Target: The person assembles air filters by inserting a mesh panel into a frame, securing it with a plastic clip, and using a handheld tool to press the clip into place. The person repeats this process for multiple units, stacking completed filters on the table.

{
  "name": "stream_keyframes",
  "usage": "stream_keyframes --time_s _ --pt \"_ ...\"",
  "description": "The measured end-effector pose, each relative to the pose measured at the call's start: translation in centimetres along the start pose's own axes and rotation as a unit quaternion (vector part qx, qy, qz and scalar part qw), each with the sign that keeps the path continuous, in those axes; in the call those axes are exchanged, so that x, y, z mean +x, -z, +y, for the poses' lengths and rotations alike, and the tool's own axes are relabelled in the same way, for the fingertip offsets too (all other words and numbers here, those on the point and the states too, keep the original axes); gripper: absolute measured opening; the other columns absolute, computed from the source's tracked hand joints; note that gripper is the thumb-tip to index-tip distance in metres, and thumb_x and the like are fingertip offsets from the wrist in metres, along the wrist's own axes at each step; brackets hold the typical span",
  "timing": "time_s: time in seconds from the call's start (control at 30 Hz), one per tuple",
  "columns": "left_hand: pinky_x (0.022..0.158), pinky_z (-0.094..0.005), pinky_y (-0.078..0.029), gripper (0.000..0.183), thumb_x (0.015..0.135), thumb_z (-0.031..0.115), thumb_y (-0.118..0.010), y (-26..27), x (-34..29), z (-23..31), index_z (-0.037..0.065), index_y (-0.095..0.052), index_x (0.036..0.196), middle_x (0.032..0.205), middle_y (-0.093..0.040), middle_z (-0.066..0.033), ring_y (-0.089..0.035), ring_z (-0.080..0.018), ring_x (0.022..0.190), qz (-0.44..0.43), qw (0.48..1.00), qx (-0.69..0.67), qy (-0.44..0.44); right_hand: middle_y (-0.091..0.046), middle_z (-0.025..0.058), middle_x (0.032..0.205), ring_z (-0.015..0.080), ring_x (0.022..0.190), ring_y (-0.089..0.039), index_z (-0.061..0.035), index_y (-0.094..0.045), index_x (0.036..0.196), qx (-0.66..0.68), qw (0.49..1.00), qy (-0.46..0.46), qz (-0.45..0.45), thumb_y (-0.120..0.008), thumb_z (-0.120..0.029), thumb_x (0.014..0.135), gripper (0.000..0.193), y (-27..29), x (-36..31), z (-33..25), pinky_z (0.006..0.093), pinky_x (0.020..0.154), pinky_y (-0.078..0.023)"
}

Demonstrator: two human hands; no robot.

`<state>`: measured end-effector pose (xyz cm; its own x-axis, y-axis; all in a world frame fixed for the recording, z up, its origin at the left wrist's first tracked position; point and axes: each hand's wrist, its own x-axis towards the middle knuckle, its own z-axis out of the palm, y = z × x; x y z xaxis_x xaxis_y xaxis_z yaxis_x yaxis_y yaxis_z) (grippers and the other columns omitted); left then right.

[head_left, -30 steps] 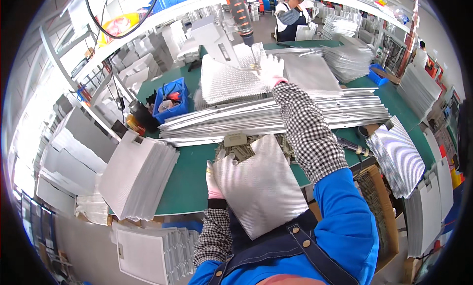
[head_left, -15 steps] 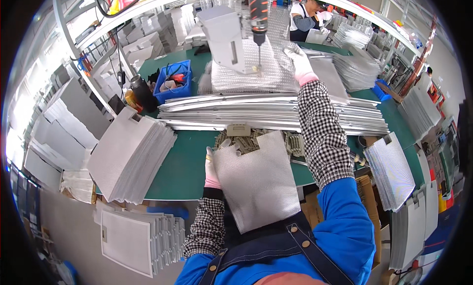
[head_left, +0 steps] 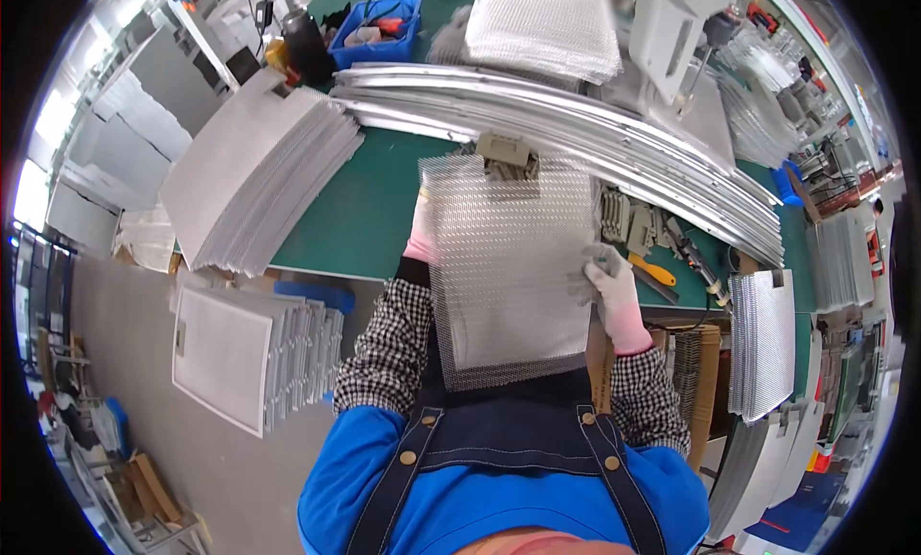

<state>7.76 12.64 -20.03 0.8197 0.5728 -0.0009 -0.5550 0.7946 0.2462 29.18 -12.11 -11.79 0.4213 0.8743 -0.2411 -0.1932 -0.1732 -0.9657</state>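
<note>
In front of my chest is a notched mesh sheet [head_left: 513, 258], with a second layer showing through it. My left hand [head_left: 422, 219] holds the left edge; its fingers are mostly hidden behind the mesh. At the right edge, my gloved right hand [head_left: 610, 275] closes on the sheet, its fingertips slightly blurred. A beige plastic clip part [head_left: 506, 149] shows at the notch, with more small plastic parts [head_left: 628, 219] on the green table [head_left: 331, 214] beyond. A yellow-handled tool [head_left: 652, 269] lies just right of my right hand.
Long metal strips [head_left: 576, 118] lie across the table. Stacks of panels stand left [head_left: 259, 171] and right [head_left: 763, 344], with framed panels [head_left: 225, 358] lower left. A blue bin [head_left: 376, 51] and black bottle [head_left: 305, 51] sit far left. A power screwdriver bit [head_left: 705, 61] hangs upper right.
My right hand has come back from the far mesh stack to the held sheet's right edge. Another mesh layer now lies over the sheet. The view has tilted down.
</note>
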Motion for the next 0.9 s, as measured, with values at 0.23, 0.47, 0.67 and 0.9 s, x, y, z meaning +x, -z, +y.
stream_keyframes --time_s 0.23,0.47,0.67,0.9 --pt "0.097 -0.0483 -0.055 0.116 0.082 0.088 -0.046 -3.3 -0.9 -0.2 0.001 -0.028 0.157 0.136 -0.056 -0.0235 -0.061 -0.0317 0.112 -0.012 0.995 0.081 -0.049 -0.068 0.0067 0.101 0.0115 0.085 -0.067 0.0018 -0.057 0.124 -0.043 0.999 0.004 0.029 -0.056 -0.002 0.098 0.026 0.9 -0.9 2.2 0.0241 0.071 -0.056" --pt "0.1 -0.0469 -0.053 0.1 0.092 0.079 -0.042 -3.6 -1.0 -0.7 0.001 -0.037 0.154 0.136 -0.059 -0.0191 -0.062 -0.0303 0.115 0.03 0.995 0.078 -0.057 -0.068 0.0069 0.107 0.0105 0.097 -0.062 0.0009 -0.06 0.126 -0.051 0.998 -0.005 0.034 -0.059 -0.002 0.096 0.03 1.2 -1.7 1.1 0.0261 0.087 -0.051" --pt "0.1 -0.0432 -0.053 0.08 0.102 0.066 -0.041 -2.8 -1.3 0.3 -0.001 -0.047 0.147 0.132 -0.061 -0.0196 -0.063 -0.0277 0.117 0.055 0.966 0.231 -0.105 -0.07 0.0131 0.101 0.0219 0.075 -0.073 0.0021 -0.063 0.12 -0.079 0.989 -0.109 -0.059 -0.066 -0.012 0.093 0.03 2.8 -1.1 -2.0 0.0359 0.072 -0.059" --pt "0.097 -0.0426 -0.048 0.084 0.095 0.069 -0.051 -2.7 -0.5 -0.2 0.003 -0.045 0.146 0.126 -0.057 -0.0168 -0.056 -0.0269 0.109 0.011 0.975 0.193 -0.107 -0.07 0.0201 0.118 0.0327 0.111 -0.067 0.0 -0.062 0.125 -0.374 0.823 0.309 0.296 -0.068 -0.016 0.093 0.037 22.3 15.5 -14.9 0.0408 0.097 -0.052"
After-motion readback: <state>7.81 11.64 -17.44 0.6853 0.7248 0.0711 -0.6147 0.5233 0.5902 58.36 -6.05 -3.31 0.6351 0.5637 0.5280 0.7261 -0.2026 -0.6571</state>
